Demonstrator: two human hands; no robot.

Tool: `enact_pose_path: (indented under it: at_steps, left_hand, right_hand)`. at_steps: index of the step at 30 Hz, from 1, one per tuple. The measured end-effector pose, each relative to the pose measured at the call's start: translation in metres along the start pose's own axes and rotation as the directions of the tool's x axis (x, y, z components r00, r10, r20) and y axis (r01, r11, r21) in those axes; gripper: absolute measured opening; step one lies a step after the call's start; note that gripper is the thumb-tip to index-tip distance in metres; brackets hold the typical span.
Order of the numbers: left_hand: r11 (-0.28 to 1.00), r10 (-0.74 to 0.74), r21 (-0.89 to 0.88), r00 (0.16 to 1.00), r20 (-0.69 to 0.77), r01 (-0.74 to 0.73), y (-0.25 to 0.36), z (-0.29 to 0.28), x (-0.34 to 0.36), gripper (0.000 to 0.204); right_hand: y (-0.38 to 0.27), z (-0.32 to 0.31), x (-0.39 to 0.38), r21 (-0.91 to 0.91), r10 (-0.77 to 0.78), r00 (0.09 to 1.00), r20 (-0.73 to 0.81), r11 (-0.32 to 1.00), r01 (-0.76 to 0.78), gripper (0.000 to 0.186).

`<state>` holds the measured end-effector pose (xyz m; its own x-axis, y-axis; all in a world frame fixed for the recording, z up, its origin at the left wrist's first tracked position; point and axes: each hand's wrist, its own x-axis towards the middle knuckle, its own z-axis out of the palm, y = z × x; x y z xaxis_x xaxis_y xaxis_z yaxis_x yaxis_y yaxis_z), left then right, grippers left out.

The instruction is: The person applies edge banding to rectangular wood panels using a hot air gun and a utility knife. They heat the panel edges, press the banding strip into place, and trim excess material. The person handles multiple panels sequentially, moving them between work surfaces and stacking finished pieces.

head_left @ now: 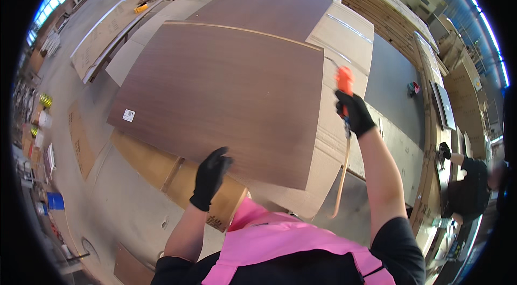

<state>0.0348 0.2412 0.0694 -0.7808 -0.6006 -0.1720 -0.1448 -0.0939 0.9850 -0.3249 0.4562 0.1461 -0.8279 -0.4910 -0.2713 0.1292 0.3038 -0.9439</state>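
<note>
Air gun [344, 76]: likely light; our right grip [356, 113] wraps it.
Wood-grain panel [226, 94]: likely stiff, best edge-held; our left grip [210, 176], half-spread, empty.

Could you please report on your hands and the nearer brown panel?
Right hand gripping orange tool, hose hanging. Left hand empty, at near edge, contact unclear. Nearer brown panel flat, overlapping another panel. No other obstruction seen.

A white label [128, 115] on the brown panel [231, 107] and dark lettering [217, 223] on cardboard [186, 184] are illegible.
</note>
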Motion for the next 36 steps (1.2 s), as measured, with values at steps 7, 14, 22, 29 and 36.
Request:
enact_pose_path:
  at_steps: [7,14,22,29,36]
  left_hand:
    - [0.970,-0.194,-0.177,0.971,-0.141,0.168,-0.043,-0.060,-0.059,0.033]
    - [0.993,-0.079,-0.110,0.962,-0.263,0.052,-0.055,-0.060,-0.054,0.032]
    - [0.542,0.551,0.672,0.818,0.169,-0.504,-0.038,-0.032,0.057,0.043]
    - [0.119,0.587,0.669,0.596,0.549,-0.733,-0.047,0.040,0.072,0.046]
    - [0.044,0.434,0.604,0.559,0.706,-0.796,-0.048,0.076,0.066,0.051]
  right_hand:
    - [-0.073,0.082,0.006,-0.327,0.071,0.931,0.357,0.943,0.054,0.030]
    - [-0.091,-0.008,-0.067,-0.580,0.436,0.510,0.741,0.798,0.162,0.022]
    - [-0.025,-0.048,-0.159,-0.428,0.309,0.721,0.620,0.904,-0.018,0.017]
    - [0.093,-0.076,-0.253,0.305,0.059,0.950,0.308,0.939,-0.158,0.046]
    - [0.113,-0.089,-0.291,0.341,0.052,0.931,0.361,0.922,-0.183,0.050]
